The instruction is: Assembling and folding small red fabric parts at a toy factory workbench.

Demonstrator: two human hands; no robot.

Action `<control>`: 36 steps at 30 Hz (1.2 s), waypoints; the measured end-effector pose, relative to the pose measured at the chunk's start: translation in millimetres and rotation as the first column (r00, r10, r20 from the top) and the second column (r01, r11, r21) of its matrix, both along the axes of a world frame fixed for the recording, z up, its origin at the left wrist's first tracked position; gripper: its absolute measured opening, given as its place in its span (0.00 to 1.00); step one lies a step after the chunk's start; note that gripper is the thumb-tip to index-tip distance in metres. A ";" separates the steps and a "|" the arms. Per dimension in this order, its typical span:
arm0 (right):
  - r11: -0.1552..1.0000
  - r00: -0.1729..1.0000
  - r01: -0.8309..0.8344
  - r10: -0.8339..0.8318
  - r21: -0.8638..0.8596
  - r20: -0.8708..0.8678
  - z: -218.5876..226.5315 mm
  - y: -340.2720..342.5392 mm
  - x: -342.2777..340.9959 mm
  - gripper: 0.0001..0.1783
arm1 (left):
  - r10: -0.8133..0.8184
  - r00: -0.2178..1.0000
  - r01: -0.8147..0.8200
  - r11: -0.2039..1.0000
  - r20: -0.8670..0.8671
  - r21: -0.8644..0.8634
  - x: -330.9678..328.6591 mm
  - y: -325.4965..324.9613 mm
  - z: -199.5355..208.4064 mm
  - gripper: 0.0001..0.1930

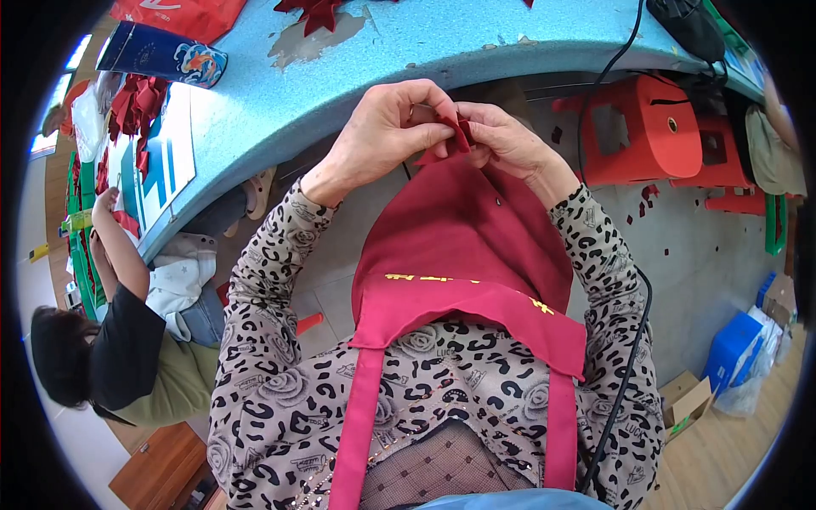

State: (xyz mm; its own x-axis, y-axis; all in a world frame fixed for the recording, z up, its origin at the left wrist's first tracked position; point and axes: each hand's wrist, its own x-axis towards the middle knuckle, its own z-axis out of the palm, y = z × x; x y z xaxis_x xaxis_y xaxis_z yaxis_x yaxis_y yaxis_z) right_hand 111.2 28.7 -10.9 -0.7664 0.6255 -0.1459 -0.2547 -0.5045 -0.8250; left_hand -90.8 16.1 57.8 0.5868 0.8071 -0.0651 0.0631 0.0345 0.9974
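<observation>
In front of my chest, just off the table's near edge, both hands meet on a small folded piece of dark red fabric (456,134). My left hand (393,127) pinches it between thumb and fingers; a ring shows on one finger. My right hand (510,140) is closed on its other side, its fingertips partly hidden behind the fabric. Below my hands hangs the crimson apron (467,229) that I wear, close in colour to the piece, so where one ends is hard to see.
The speckled blue table (280,106) curves ahead, with a dark blue canister (161,54), a red bag (183,15) and red fabric pieces (316,14). Red stools (642,132) stand right. A black cable (618,55) hangs from the table. A co-worker (127,340) sits left.
</observation>
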 end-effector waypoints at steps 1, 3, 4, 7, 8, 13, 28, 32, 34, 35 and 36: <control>1.000 1.000 0.003 -0.003 -0.003 0.002 0.1 -0.4 0.2 0.17 | -0.001 1.000 0.001 1.000 0.000 0.001 0.0 -0.4 0.7 0.06; 1.000 1.000 -0.001 0.001 -0.001 0.003 1.1 -0.9 0.5 0.16 | 0.008 1.000 -0.009 1.000 -0.028 -0.012 0.0 -1.6 2.6 0.05; 1.000 1.000 -0.004 0.004 0.001 0.004 1.7 -1.3 0.8 0.16 | 0.012 0.999 -0.013 1.000 -0.043 -0.018 0.1 -2.3 3.2 0.05; 1.000 1.000 -0.003 0.003 -0.013 -0.005 1.2 -2.6 2.0 0.15 | 0.014 0.999 -0.014 1.000 -0.030 -0.023 0.7 -3.8 3.9 0.04; 1.000 1.000 0.000 0.000 -0.029 -0.017 0.4 -3.1 2.3 0.15 | 0.015 1.000 -0.016 1.000 -0.024 -0.026 0.9 -4.2 4.1 0.04; 0.999 0.999 -0.024 0.023 -0.037 -0.028 1.8 -3.9 4.7 0.15 | -0.024 0.996 0.018 0.998 0.091 0.065 2.4 -6.4 -1.3 0.03; 0.996 1.000 -0.014 0.016 0.084 -0.026 1.9 -9.9 -0.3 0.16 | -0.114 0.993 0.113 0.993 0.038 0.028 -11.3 -6.7 -1.6 0.04; 0.996 0.999 0.011 -0.007 0.092 -0.038 1.8 -9.9 -7.2 0.17 | -0.062 0.988 0.063 0.998 0.138 -0.001 -9.3 -13.9 1.5 0.08; 0.996 0.999 0.021 -0.017 0.088 -0.040 3.4 -9.8 -9.7 0.17 | -0.055 0.998 0.050 0.989 0.028 0.139 -11.2 -15.9 5.9 0.10; 0.996 0.999 0.028 -0.025 0.086 -0.031 6.0 -9.9 -10.4 0.17 | -0.033 0.996 0.054 0.960 -0.079 0.276 -12.0 -16.5 8.5 0.11; 0.996 0.999 0.035 -0.033 0.084 -0.022 8.5 -9.8 -10.9 0.17 | 0.004 0.983 0.071 0.911 -0.181 0.407 -12.6 -17.0 10.3 0.13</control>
